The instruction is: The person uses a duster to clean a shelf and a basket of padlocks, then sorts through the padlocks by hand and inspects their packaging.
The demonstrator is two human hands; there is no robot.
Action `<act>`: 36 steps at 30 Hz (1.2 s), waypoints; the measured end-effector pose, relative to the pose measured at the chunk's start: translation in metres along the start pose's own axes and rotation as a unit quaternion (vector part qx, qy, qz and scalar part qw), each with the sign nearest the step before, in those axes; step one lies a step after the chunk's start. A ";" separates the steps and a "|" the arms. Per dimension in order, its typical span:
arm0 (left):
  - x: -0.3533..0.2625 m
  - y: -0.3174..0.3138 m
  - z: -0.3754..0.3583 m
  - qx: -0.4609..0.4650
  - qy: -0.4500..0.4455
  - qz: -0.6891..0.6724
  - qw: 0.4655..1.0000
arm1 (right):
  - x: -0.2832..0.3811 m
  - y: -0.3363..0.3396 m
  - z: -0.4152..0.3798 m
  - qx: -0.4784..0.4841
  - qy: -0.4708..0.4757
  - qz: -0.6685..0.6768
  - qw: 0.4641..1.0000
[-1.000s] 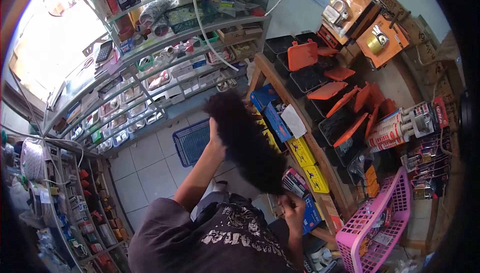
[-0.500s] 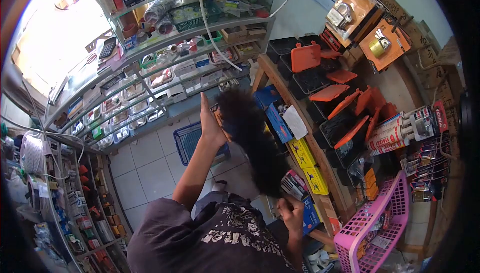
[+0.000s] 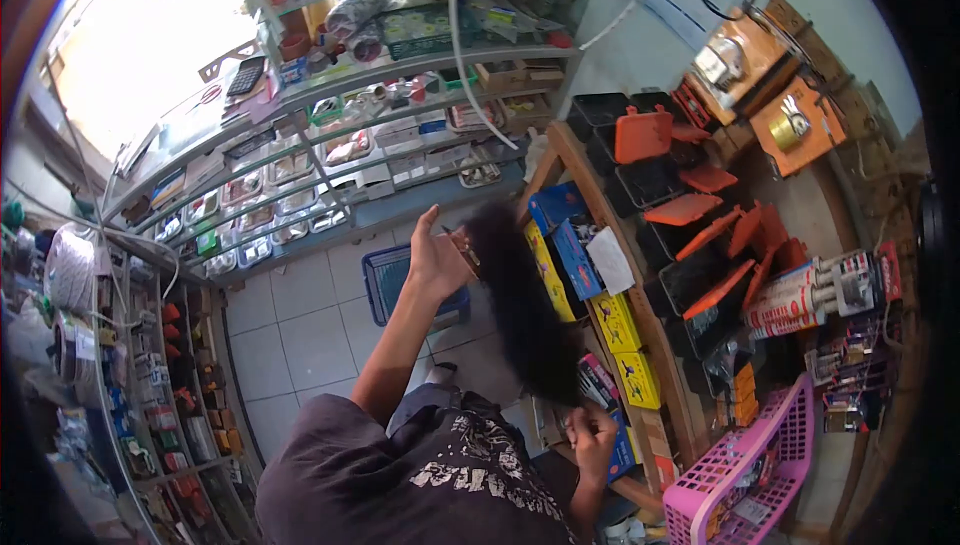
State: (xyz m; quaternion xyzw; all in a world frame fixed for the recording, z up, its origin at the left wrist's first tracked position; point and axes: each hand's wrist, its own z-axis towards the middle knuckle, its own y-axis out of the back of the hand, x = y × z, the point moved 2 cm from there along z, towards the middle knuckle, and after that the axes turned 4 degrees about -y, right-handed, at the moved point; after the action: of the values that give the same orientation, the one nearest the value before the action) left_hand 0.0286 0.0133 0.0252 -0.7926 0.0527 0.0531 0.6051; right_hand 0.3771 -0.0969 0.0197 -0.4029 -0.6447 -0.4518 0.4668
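A long, bushy, dark-bristled brush [image 3: 525, 305] slants between my two hands, its exact kind hard to make out. At its upper end, my left hand [image 3: 437, 263] grips a brownish part, with one digit sticking up apart and the other fingers partly hidden. Closed at the lower, tapering end is my right hand [image 3: 592, 432], its fingers pinched on the dark bristles. Below the left hand stands a blue plastic basket [image 3: 378, 290] on the tiled floor.
Glass shelves [image 3: 400, 75] of small goods stand ahead. On the right, a wooden rack [image 3: 625, 255] holds yellow boxes [image 3: 636, 379] and black bins with orange lids [image 3: 642, 135]. A pink basket [image 3: 690, 505] is near my right arm. Stocked shelves [image 3: 160, 375] line the left.
The view has shifted, so the shelves and rack appear farther right and lower. The brush remains between both hands, and my left hand sits slightly lower in view.
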 end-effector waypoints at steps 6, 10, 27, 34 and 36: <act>0.006 0.058 0.004 -0.033 -0.033 0.085 0.995 | 0.005 0.011 0.005 -0.069 -0.122 0.268 0.953; 0.009 0.104 0.011 0.019 -0.033 0.040 0.998 | -0.002 0.007 0.009 -0.002 -0.101 0.273 0.957; -0.001 0.015 -0.042 0.146 -0.103 -0.095 0.979 | -0.004 -0.019 0.022 0.009 -0.014 -0.032 0.999; -0.009 0.009 -0.039 0.172 -0.115 0.008 0.978 | 0.008 -0.015 0.025 0.033 0.010 -0.086 0.996; -0.005 0.003 -0.043 0.038 -0.107 -0.034 0.993 | 0.006 -0.010 0.027 0.037 -0.018 -0.085 0.996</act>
State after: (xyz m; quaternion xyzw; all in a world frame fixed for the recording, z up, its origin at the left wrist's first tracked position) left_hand 0.0243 -0.0291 0.0348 -0.7604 -0.0379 0.1152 0.6381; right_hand 0.3597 -0.0734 0.0190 -0.3372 -0.7011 -0.4581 0.4300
